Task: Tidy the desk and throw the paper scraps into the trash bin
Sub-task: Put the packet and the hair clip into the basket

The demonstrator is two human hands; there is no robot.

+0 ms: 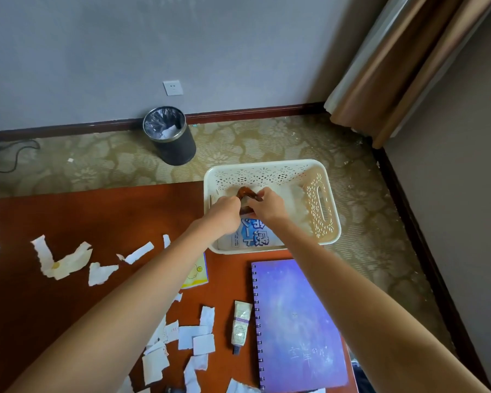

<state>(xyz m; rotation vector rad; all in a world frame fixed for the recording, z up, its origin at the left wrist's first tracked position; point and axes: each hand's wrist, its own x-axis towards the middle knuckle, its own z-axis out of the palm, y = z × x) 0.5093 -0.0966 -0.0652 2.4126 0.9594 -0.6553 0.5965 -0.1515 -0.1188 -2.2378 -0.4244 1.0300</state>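
Both hands reach into a cream plastic basket (323, 205) at the far right corner of the red-brown desk (68, 211). My left hand (224, 212) and my right hand (268, 207) both grip a glossy brown object (245, 192) inside it, partly hidden by the fingers. A blue-and-white packet (255, 236) lies in the basket under my wrists. Torn white paper scraps (60, 259) are strewn over the left of the desk, and more scraps (196, 336) lie near its front. The black trash bin (172, 137) stands on the carpet by the wall, with a liner and white paper in it.
A purple spiral notebook (295, 321) lies at the desk's right front, a small cream tube (241, 324) beside it. A yellow booklet (197, 272) shows under my left forearm. Brown curtains (394, 66) hang at the right corner. A black cable (9, 154) lies on the floor at left.
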